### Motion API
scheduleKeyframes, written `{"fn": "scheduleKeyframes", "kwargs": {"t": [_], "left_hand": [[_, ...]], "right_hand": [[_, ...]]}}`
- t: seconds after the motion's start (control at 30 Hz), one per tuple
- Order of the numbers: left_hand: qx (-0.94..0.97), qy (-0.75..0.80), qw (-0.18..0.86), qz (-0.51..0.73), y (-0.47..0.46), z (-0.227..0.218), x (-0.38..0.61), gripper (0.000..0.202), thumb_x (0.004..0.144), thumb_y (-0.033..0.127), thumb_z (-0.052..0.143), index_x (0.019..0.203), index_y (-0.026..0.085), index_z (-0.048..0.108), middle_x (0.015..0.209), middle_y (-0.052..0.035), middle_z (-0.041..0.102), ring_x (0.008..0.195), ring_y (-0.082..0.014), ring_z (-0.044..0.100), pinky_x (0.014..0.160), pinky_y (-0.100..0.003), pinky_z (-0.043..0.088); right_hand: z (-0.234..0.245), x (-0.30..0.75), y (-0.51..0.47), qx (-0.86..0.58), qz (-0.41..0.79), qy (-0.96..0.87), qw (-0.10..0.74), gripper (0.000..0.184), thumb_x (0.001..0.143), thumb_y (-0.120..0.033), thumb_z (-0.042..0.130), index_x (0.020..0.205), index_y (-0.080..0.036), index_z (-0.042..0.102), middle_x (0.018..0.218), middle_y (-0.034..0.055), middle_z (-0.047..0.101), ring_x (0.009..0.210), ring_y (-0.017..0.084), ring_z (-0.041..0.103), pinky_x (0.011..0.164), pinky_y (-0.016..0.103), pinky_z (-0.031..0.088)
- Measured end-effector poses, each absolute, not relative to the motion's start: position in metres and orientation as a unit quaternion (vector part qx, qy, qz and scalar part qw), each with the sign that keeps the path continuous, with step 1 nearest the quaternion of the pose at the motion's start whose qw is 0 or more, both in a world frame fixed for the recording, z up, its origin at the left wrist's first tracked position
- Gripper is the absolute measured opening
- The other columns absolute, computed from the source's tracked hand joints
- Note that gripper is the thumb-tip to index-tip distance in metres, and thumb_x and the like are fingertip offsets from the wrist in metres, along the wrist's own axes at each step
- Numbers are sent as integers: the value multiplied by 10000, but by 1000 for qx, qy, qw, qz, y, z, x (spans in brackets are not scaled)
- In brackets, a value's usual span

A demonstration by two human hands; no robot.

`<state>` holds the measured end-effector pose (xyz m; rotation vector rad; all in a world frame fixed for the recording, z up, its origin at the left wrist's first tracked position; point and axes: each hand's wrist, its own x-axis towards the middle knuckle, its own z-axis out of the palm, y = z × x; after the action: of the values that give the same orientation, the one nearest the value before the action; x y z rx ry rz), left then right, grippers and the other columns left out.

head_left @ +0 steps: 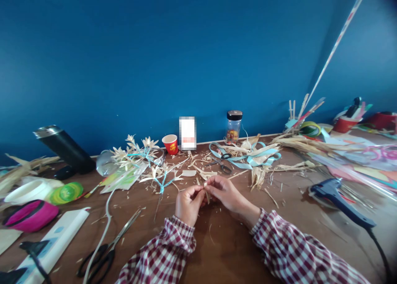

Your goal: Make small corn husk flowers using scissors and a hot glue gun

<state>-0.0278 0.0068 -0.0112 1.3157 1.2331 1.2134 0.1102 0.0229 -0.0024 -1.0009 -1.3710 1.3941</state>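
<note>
Both hands meet over the middle of the table. My left hand (190, 202) is closed, its thumb and fingers pinching a small pale strip of dried husk (206, 192). From the other side my right hand (226, 195) pinches the same strip near its top end. Much of the strip is hidden by the fingers. Just beyond the hands lie husk scraps and a small pair of dark scissors (223, 165). Left of them rests a husk flower on a stem wrapped in light-blue tape (161, 184), with more husk flowers (136, 151) behind it.
Large scissors (113, 247) lie front left beside a white power strip (58, 242). A blue glue gun (341, 199) rests at right. A red paper cup (170, 144) and lidded jar (234, 127) stand by the wall. A black flask (66, 147) leans at left; light-blue ribbon (248, 165) lies right of centre.
</note>
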Motion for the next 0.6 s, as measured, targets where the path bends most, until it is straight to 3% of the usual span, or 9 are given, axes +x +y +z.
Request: {"fn": "scheduleKeyframes", "kwargs": {"t": [0.37, 0.6], "left_hand": [[527, 503, 464, 504, 7, -9, -26, 179, 682, 312, 642, 758, 163, 708, 578, -21, 664, 506, -153, 608, 493, -248, 516], [495, 469, 545, 487, 7, -9, -26, 230, 684, 327, 644, 818, 146, 693, 712, -56, 702, 639, -185, 650, 628, -304, 541]], "right_hand": [[-1, 112, 23, -404, 563, -552, 464, 298, 662, -424, 660, 722, -156, 544, 594, -46, 499, 493, 66, 416, 463, 207, 323], [-4, 116, 26, -404, 553, -555, 472, 243, 687, -375, 648, 733, -152, 565, 654, -20, 538, 574, 91, 476, 522, 219, 374]]}}
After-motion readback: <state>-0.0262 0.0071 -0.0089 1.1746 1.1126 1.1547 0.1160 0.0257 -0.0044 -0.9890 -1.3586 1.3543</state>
